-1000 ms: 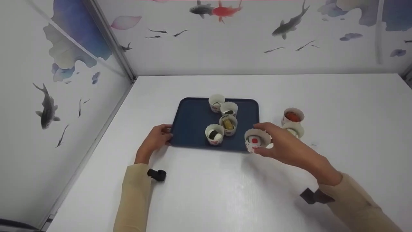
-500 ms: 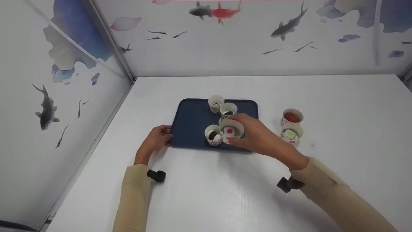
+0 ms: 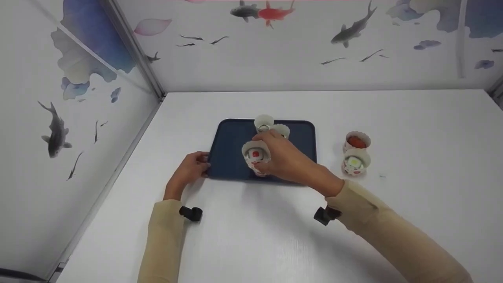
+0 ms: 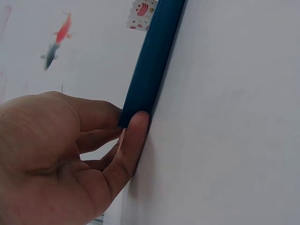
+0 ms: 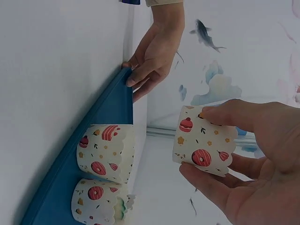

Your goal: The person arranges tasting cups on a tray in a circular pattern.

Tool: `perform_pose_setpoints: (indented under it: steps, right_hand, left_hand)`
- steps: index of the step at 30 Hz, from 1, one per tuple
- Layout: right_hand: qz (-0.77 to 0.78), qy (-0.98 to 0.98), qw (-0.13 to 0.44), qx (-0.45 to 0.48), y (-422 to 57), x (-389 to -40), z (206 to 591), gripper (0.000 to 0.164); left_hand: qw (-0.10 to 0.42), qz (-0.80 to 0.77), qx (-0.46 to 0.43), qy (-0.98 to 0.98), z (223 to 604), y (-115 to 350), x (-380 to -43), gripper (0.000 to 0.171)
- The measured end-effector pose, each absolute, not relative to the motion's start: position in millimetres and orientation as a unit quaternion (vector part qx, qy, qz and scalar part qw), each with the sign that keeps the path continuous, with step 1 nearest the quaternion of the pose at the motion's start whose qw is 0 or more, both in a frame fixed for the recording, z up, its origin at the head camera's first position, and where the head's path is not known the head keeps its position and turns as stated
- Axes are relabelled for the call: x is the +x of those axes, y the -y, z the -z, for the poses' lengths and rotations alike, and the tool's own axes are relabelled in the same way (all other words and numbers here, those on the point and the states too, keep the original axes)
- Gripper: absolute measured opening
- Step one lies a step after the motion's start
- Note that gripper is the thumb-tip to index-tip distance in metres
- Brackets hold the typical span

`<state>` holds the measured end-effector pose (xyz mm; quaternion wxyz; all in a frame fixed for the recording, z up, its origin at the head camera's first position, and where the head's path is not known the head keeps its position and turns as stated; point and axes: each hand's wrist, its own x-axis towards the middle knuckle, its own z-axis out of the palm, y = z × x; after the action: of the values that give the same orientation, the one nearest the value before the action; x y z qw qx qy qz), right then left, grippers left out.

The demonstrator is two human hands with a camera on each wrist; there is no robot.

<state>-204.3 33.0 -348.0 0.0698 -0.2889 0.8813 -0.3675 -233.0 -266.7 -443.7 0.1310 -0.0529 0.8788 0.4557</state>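
My right hand grips a paper cup between thumb and fingers, above the front of the blue tray. Inside that cup sits a white sushi-like piece with a red square on top. The right wrist view shows the printed cup raised off the tray, beside two standing cups. At the tray's left front corner, my left hand pinches the edge with thumb and fingers. Two more cups stand toward the tray's back, one behind the other; the right hand hides the rest.
Right of the tray, two paper cups stand close together on the white table. The rear one contains something orange-red; the front one has a white piece with a yellow-green square. Walls with fish pictures border the table's back and left.
The right hand has carried its cup leftward, from the tray's right front corner to over the front cups. The left hand and the tray have stayed put.
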Motion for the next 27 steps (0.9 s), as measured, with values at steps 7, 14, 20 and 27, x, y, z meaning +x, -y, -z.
perform_pose_setpoints:
  steps: [7, 14, 20, 27]
  right_hand:
    - [0.367, -0.889, 0.076, -0.262, -13.8, -213.6, 354.0, 0.059]
    - [0.388, -0.881, 0.077, -0.259, -0.3, -224.6, 367.7, 0.061]
    - [0.403, -0.876, 0.064, -0.258, 7.4, -235.6, 374.7, 0.061]
    - [0.395, -0.880, 0.064, -0.257, 11.8, -243.2, 383.7, 0.063]
  left_hand:
    - [0.132, -0.456, -0.054, -0.878, 444.0, 266.1, -233.4, 0.047]
    - [0.128, -0.462, -0.049, -0.876, 443.0, 268.0, -232.3, 0.046]
    - [0.131, -0.453, -0.057, -0.880, 444.6, 269.5, -231.8, 0.047]
    - [0.125, -0.454, -0.045, -0.881, 446.1, 268.9, -233.2, 0.047]
